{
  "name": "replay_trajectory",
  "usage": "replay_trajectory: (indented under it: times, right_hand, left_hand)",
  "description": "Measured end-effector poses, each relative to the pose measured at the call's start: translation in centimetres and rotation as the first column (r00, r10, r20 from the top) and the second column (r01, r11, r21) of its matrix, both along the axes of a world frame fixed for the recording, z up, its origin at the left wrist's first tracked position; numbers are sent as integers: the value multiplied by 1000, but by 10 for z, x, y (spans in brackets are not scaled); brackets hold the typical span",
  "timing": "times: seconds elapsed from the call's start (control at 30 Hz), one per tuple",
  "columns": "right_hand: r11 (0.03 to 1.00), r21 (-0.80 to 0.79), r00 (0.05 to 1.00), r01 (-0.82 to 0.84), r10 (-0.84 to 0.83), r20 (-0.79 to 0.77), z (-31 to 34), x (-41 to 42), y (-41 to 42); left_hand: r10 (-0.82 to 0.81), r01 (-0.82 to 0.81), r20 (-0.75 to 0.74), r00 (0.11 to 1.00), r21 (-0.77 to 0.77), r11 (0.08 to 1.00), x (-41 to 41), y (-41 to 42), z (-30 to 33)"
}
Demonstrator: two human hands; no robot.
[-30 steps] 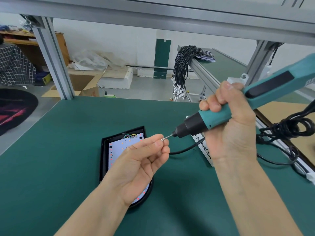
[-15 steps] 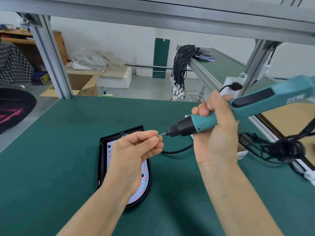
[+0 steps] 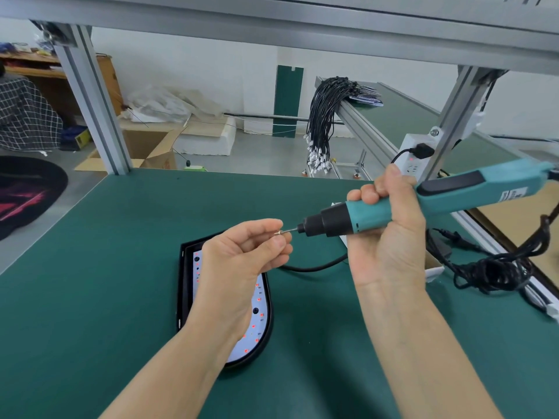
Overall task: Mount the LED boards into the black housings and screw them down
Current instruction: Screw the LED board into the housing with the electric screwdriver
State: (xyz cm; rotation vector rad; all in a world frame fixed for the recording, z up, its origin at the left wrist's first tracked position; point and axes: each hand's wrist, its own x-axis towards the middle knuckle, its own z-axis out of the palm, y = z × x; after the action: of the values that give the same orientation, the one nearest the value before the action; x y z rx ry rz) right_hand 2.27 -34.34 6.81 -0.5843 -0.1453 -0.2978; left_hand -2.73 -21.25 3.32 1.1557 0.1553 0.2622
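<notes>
Head view of a green work surface: the left hand pinches a small screw between thumb and fingertip and offers it to the bit of a teal electric screwdriver, which the right hand grips around its barrel, tool held nearly level above the surface. Below the left wrist, near the middle of the surface, a black housing lies flat with a white LED board seated inside it, red dots showing along its rim. The screw looks tiny, hard and easy to drop, best held by its shank so the head meets the bit; the board appears thin, stiff and fragile, better pressed at its edges than on its components. A label on the screwdriver's body and fine print on the board are too small to read. A black cable runs across the surface from under the right hand.
</notes>
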Motion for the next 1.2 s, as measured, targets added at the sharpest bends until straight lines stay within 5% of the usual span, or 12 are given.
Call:
replay_trajectory:
  times: [0.47,0.57,0.6,0.67,0.73,0.83,0.97,1.1,1.2]
  right_hand:
    - [999,-36,1000,-14,14,1,1,6,-1]
    - [999,-34,1000,-10,10,-3,1,6,-4]
    - [999,-35,1000,-6,6,-9,2,6,-5]
    - [999,-39,1000,-5,5,-19,2,7,-8]
    - [998,-57,1000,-13,12,-22,1,6,-11]
    - [996,-80,999,-41,40,-19,-1,4,-19]
    - [996,-92,1000,-17,15,-18,-2,5,-31]
    - [997,-77,1000,-12,12,6,0,3,-44]
    - [996,-87,1000,7,-4,31,1,-1,-54]
  left_hand:
    - [-63,62,-61,996,-32,998,2,5,-2]
    - [-71,41,-162,984,-181,983,11,12,-4]
    - [-26,0,-170,985,-149,989,16,18,-5]
    - [71,-44,-121,990,208,977,23,34,-5]
    - [57,-5,-72,996,583,813,22,48,-1]
    - [-16,90,-96,995,846,526,4,61,5]
    - [-142,-76,129,981,943,325,-46,47,12]
    - [-604,117,-40,796,989,87,-74,-9,-6]
    - [-713,204,-140,687,979,5,-70,-43,-28]
